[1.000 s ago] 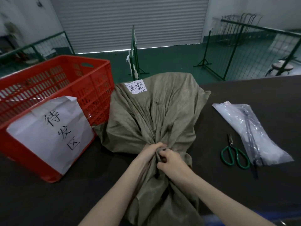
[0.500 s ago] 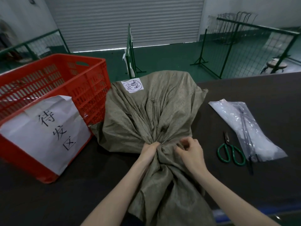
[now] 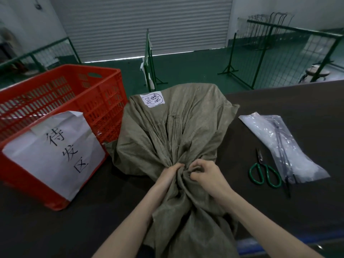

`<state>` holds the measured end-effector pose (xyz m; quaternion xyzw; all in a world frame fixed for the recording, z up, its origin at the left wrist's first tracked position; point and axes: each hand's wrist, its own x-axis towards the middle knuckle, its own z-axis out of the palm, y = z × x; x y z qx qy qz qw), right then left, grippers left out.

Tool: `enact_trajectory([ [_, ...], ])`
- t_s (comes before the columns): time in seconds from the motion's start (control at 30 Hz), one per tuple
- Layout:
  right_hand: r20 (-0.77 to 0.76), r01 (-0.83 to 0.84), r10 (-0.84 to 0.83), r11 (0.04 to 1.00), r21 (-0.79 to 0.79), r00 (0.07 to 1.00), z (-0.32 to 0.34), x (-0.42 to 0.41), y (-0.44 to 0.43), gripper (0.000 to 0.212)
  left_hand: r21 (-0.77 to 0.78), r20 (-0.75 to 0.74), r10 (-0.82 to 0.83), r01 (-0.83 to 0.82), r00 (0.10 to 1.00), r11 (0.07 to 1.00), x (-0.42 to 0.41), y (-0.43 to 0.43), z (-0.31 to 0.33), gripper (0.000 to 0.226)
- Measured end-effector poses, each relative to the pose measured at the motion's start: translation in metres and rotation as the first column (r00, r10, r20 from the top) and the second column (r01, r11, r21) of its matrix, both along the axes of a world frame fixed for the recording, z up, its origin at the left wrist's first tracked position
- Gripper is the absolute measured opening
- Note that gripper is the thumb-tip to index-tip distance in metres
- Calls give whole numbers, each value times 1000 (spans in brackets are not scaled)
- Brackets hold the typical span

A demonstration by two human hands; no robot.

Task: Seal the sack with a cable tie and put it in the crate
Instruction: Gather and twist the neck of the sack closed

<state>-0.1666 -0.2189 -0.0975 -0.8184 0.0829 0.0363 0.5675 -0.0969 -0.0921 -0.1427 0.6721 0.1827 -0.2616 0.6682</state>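
Note:
An olive woven sack [image 3: 178,127] with a white label lies on the dark table [image 3: 297,101], its mouth toward me and bunched into a neck. My left hand [image 3: 168,175] grips the neck from the left. My right hand [image 3: 206,175] pinches the gathered cloth from the right, fingers curled into the folds. A red slatted crate [image 3: 61,101] with a white paper sign stands left of the sack. Black cable ties [image 3: 282,146] lie in and under a clear plastic bag [image 3: 284,146] at the right.
Green-handled scissors [image 3: 265,173] lie between the sack and the plastic bag. Green wire fence panels [image 3: 279,58] and a roller door [image 3: 145,27] stand beyond the table's far edge. The sack's loose mouth hangs over the near edge.
My right hand let go of the neck, opened off to the right, then came back and pinches the gathered cloth beside my left hand, which kept its grip.

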Motion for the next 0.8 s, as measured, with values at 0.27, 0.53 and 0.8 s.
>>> enact_trajectory([
  [0.27,33,-331,347,915,-231,937,2,-9,25,21,-286,-92,-206,172,974,943,-9,10,14,31],
  [0.53,-12,-497,522,805,-325,853,-4,-13,24,19,-46,36,-186,188,982,981,0,1,5,19],
  [0.8,54,-4,-1,995,97,999,0,-7,-5,14,-37,128,-152,158,980,987,-1,-8,1,20],
])
